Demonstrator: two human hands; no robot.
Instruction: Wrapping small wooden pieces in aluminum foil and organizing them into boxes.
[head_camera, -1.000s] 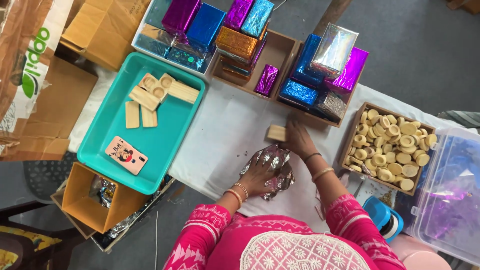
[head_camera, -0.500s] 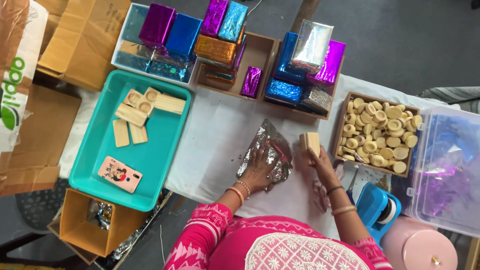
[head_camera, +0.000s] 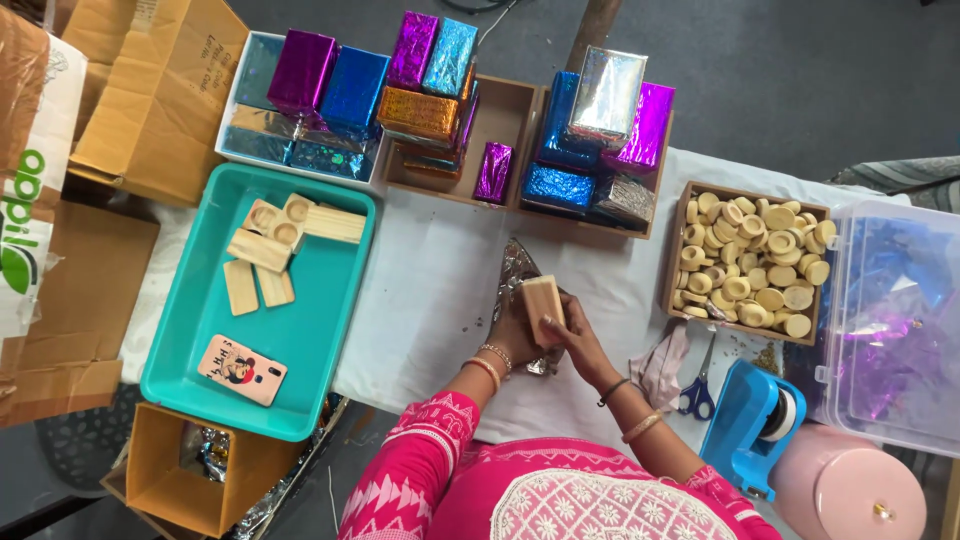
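Note:
A small wooden block (head_camera: 543, 306) is held up over a crinkled silver foil sheet (head_camera: 516, 263) on the white table cover (head_camera: 440, 280). My left hand (head_camera: 512, 332) grips the block from the left and my right hand (head_camera: 575, 333) grips it from the right. Most of the foil is hidden under my hands; only its far end shows.
A teal tray (head_camera: 200, 330) with several wooden blocks and a phone lies at left. Boxes of shiny wrapped packets (head_camera: 430, 95) stand at the back. A box of round wooden pieces (head_camera: 750, 262), scissors (head_camera: 698, 385), a blue tape dispenser (head_camera: 750, 420) and a clear bin (head_camera: 890, 320) sit at right.
My right hand carried the wooden block from the right of the foil to above it. My left hand left the foil and now holds the block too.

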